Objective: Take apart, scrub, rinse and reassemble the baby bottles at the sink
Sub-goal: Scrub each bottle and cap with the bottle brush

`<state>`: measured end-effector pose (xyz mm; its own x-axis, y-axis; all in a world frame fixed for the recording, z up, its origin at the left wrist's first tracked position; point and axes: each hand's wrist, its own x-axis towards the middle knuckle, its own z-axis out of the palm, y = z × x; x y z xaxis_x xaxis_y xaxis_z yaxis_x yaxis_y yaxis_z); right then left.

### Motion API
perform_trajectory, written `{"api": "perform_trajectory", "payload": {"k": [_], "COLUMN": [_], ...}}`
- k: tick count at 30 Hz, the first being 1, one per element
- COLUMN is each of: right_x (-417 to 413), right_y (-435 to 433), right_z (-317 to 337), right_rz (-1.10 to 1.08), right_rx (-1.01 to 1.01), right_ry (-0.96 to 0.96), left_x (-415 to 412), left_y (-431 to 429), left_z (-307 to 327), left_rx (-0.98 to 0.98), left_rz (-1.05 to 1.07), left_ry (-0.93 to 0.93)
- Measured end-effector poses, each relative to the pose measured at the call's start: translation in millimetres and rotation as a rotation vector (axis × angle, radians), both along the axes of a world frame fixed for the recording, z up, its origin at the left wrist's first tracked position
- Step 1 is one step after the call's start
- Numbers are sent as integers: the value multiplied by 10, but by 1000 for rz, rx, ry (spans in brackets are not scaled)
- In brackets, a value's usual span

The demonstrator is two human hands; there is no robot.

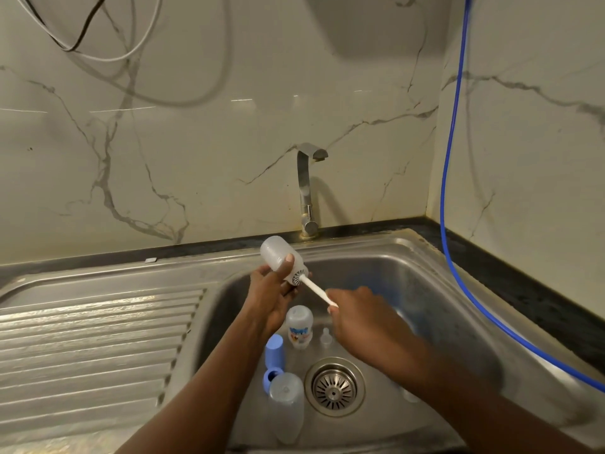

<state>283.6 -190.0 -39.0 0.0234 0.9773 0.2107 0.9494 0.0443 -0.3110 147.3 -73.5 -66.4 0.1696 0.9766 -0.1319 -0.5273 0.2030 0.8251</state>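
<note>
The bristle head of the white-handled bottle brush [315, 289] is mostly hiding inside the translucent white plastic baby bottle [276, 255], with only a grey fringe peeking out at the mouth. The right hand [361, 317] is blurring, its fingertips curling under, so how many are on the handle is hard to make out, but it is pinching the handle's far end. The left hand [273, 291] is wrapping around the bottle's neck end, thumb lying across the side, base tilting up and away from the palm, mouth pointing down toward the right hand. Below both grips, in the stainless steel sink [425, 276], a second frosted bottle with a blue and red printed label [299, 327] is lying just beside the left wrist; the print is too smeared to read. Next to it, beneath the right hand, a small clear teat [325, 335] is standing. Under the left forearm, a light blue cylinder [275, 350], a blue ring [271, 377] and a clear plastic piece [286, 404], cap or bottle I cannot tell, are clustering beside the round metal drain strainer [334, 386].
</note>
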Motion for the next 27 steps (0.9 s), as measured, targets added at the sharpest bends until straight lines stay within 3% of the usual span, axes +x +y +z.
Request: {"api": "perform_trajectory", "payload": {"k": [3,5,6,9,11,13,17,20,22,24,27], "right_x": [-44,-111,-126,-105,-57,-33,2,-34,-81,-103,-44], "right_y": [6,-15,-17,-17,-44,-59,-63,-48,-43,-24,5], "right_z": [-8,-10,2,80,143,147,19,-53,-68,-42,68], "right_rz": [11,90,129,141,155,143,108,40,38,91,131], "right_rx": [72,-13,-92,-469,-597,-530,-141,-21,-29,-163,-545], "right_ry": [-145,-25,147,914,1118,955,211,0,-16,240,1042], "left_x": [-32,-100,-139,-242,-274,-254,-136,-140,-149,-171,-255], "left_y": [51,80,84,97,91,75,53,81,94,97,116], "left_z": [-51,-76,-65,-22,1,-3,-28,-57,-88,-100,-54], "left_rx": [-11,-1,7,-8,-8,2,-33,-30,-42,-75,-91], "left_rz": [125,141,120,18,-84,-158,-134,-37,-36,-45,-119], "left_ry": [84,80,41,-184,-293,-290,-123,-16,-31,-102,-319]}}
